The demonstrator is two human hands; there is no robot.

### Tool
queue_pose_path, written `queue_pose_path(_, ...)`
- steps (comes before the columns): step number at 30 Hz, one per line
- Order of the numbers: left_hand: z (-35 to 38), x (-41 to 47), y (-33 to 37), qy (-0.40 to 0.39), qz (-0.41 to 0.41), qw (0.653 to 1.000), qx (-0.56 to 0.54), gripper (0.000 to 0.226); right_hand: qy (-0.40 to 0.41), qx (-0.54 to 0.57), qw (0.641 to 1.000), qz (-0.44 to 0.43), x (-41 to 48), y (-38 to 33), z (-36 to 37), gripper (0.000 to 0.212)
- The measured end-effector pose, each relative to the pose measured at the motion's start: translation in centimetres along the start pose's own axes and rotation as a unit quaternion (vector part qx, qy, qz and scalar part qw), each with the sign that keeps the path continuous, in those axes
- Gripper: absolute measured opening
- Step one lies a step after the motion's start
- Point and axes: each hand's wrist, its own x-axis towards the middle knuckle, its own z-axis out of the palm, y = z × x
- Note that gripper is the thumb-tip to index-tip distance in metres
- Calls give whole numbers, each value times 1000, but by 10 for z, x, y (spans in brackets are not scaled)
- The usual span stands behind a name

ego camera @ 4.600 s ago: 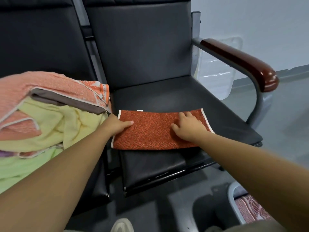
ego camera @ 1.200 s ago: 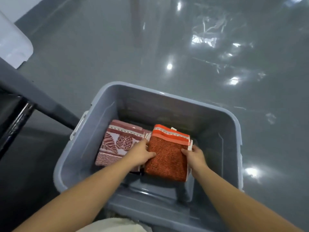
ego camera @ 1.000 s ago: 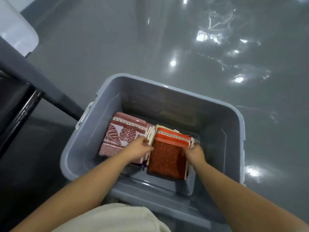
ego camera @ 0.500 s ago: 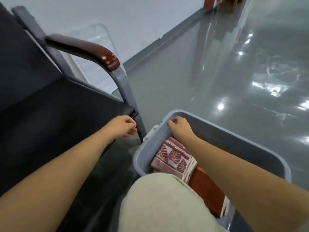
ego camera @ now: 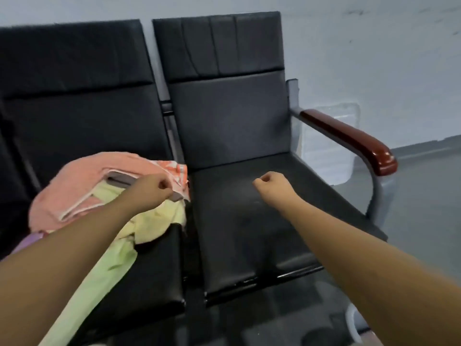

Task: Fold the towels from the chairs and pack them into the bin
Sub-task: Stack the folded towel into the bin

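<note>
Two black chairs stand side by side against the wall. On the seat of the left chair (ego camera: 74, 96) lies a loose pile of towels (ego camera: 82, 186), pink on top, with yellow and pale green cloth spilling over the seat's front edge. The left hand (ego camera: 154, 188) is at the pile's right edge, near the seat's right side, its fingers curled; whether they pinch cloth cannot be told. The right hand (ego camera: 270, 182) hovers over the seat of the right chair (ego camera: 229, 116), fingers curled into a loose fist with nothing in them. Only a grey rim of the bin (ego camera: 353, 318) shows on the floor beyond that seat's front right corner.
</note>
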Motion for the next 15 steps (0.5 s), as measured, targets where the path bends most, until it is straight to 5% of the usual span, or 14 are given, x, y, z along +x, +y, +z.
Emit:
queue_pose_path(3,-41,-12,-67,60,-48,996,43,6,-56,-12,998,-38,10,-45,57,27)
queue_pose_path(8,-86,-15,-149,146,-106,980,85,42,-111,-59,985,-118,21,-114,140,24)
queue_pose_path(15,-80,-7,-190,117,-199,972,39,79,-142,-112,965,-188,31,-169,225,31)
